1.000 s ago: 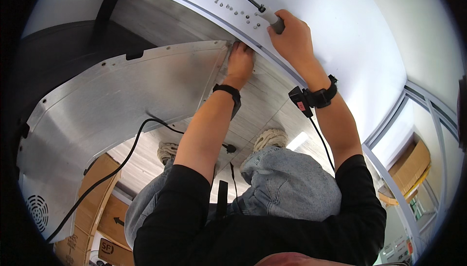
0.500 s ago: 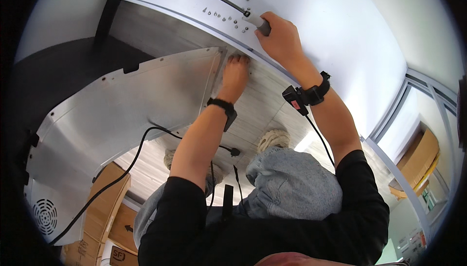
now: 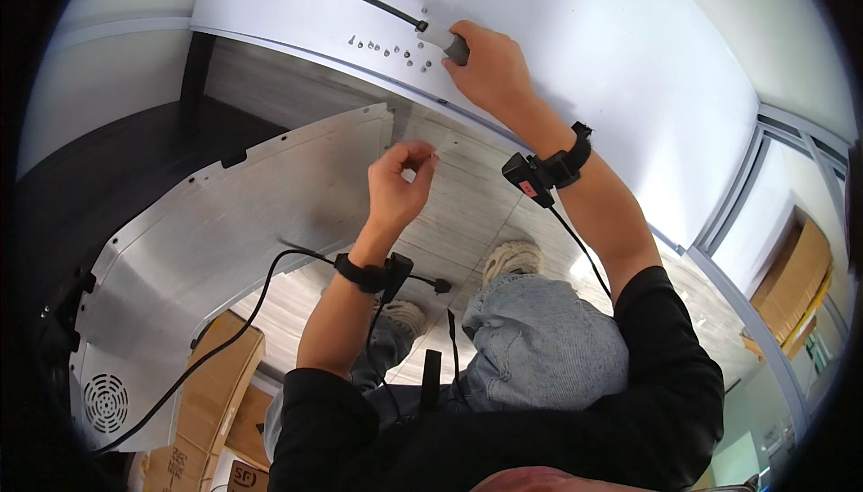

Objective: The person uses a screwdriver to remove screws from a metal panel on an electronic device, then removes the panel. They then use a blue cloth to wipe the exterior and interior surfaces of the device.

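Observation:
My right hand [image 3: 496,65] is wrapped round the grey handle of a screwdriver [image 3: 438,37], above the white tabletop [image 3: 584,60]. Its long black shaft points to the far left. Several small screws [image 3: 387,52] lie loosely in a row on the tabletop, just below the tool. Lower down, off the table's near edge, my left hand [image 3: 398,182] is raised with thumb and forefinger pinched together. Whatever tiny thing sits at those fingertips is too small to make out. Beside that hand stands a large curved sheet-metal panel [image 3: 243,213] with holes along its rim.
A black cable [image 3: 243,303] runs across the panel toward a plug [image 3: 440,285]. Cardboard boxes [image 3: 211,384] stand at lower left. A dark surface [image 3: 99,164] lies behind the panel. At right are a metal frame [image 3: 737,290] and another cardboard box [image 3: 791,276]. Both wrists wear strapped devices.
My left hand has come up and back from under the table's edge, near the panel's corner, and its fingers now pinch. My right hand still grips the screwdriver. The whole view has shifted slightly.

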Tool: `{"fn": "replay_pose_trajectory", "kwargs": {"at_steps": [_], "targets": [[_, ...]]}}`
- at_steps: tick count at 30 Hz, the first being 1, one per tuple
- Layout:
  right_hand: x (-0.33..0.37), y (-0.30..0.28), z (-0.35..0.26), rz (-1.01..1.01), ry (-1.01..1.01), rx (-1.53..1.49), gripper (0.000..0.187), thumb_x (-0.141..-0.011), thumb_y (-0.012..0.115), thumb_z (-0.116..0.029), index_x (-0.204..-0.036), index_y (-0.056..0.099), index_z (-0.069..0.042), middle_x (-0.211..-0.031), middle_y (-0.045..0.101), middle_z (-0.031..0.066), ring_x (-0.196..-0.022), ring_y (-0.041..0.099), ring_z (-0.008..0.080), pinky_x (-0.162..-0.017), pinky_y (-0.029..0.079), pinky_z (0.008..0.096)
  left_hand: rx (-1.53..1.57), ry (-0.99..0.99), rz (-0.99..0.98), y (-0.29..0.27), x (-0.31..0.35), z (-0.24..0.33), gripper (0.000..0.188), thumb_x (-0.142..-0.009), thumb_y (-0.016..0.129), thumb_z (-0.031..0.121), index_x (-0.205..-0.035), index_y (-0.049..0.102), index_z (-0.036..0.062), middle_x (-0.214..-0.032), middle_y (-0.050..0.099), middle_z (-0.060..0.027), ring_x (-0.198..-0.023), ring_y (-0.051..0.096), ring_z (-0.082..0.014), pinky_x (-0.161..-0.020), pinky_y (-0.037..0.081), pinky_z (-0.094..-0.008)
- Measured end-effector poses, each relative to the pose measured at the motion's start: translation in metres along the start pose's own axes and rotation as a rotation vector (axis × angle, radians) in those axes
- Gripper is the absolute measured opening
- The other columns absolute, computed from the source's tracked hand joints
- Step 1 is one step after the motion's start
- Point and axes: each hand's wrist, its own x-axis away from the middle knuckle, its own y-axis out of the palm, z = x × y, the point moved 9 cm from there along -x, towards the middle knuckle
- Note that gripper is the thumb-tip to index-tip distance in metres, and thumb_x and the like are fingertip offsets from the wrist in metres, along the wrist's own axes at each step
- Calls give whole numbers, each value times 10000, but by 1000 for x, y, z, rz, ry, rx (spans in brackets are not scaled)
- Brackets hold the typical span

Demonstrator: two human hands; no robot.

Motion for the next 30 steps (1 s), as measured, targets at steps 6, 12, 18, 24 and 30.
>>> {"fn": "replay_pose_trajectory", "kwargs": {"at_steps": [6,12,18,24,30], "targets": [[3,-9,11,-4,81,-90,320,-732,732,-169,-1004,626,-37,-848,675,145,-791,642,344,-700,511,408,37,-42,125,-10,-25,17,142,-825,659,-12,-965,675,-13,-866,687,-45,-768,599,-70,-729,486,-215],[10,-27,26,26,75,-151,357,-719,736,-173,-1018,620,-15,-823,664,162,-769,643,335,-711,508,392,-259,201,264,-19,-70,72,86,-791,688,39,-875,708,38,-810,693,-33,-735,602,-116,-688,478,-246],[38,-62,55,52,95,-377,471,-718,606,-10,-1162,449,5,-1024,617,201,-943,625,286,-851,478,353,-503,401,204,6,-115,99,101,-766,695,110,-862,714,85,-804,692,-42,-789,600,-205,-709,491,-324],[74,-139,18,82,31,-305,421,-737,663,44,-1132,570,-67,-976,590,62,-857,549,142,-757,449,272,-631,393,101,20,-132,88,140,-788,661,102,-918,709,84,-824,693,-48,-779,598,-212,-723,492,-330],[96,-184,-26,246,-195,-283,359,-717,715,57,-1046,635,-61,-926,625,19,-814,587,115,-711,472,247,-232,361,254,-17,-96,87,160,-790,659,69,-947,688,70,-832,672,-57,-715,592,-186,-658,488,-292]]}}
